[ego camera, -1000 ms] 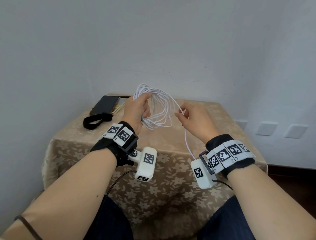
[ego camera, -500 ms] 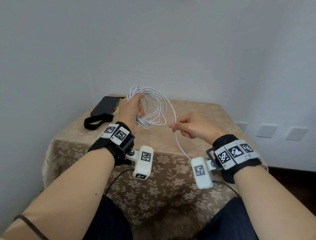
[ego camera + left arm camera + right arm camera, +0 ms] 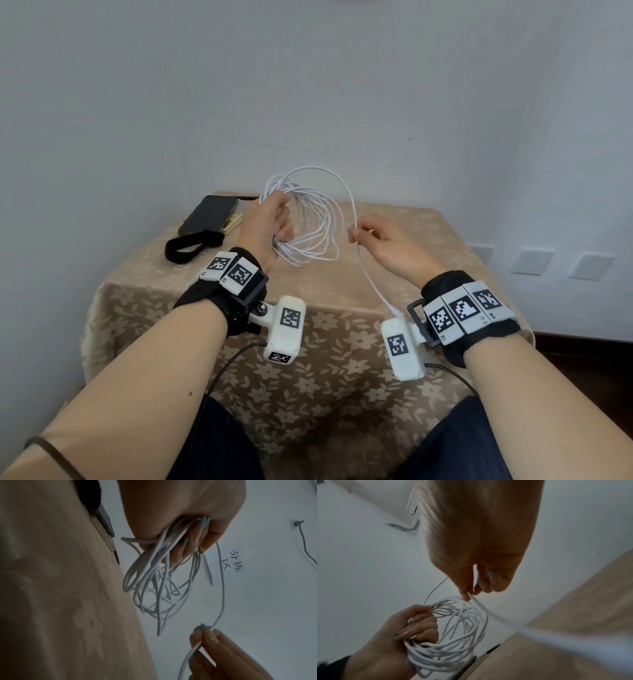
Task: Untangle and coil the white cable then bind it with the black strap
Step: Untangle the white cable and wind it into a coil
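Observation:
My left hand (image 3: 270,222) grips a bundle of several loops of the white cable (image 3: 315,226) above the table; the loops (image 3: 154,582) hang from its curled fingers in the left wrist view. My right hand (image 3: 373,240) pinches a single strand of the same cable (image 3: 469,596) between thumb and forefinger, to the right of the coil. One wide loop arcs over from the coil to that pinch. The loose tail (image 3: 376,287) trails down toward my right wrist. The black strap (image 3: 191,245) lies looped on the table at the left, untouched.
A dark phone (image 3: 210,214) rests on a notebook at the table's back left, just behind the strap. The small table wears a beige floral cloth (image 3: 342,342) and stands against a white wall. Wall sockets (image 3: 532,262) sit low on the right.
My right hand has drawn rightward and up a little, pulling a wider loop out over the coil. The left hand keeps its grip on the bundle, raised slightly.

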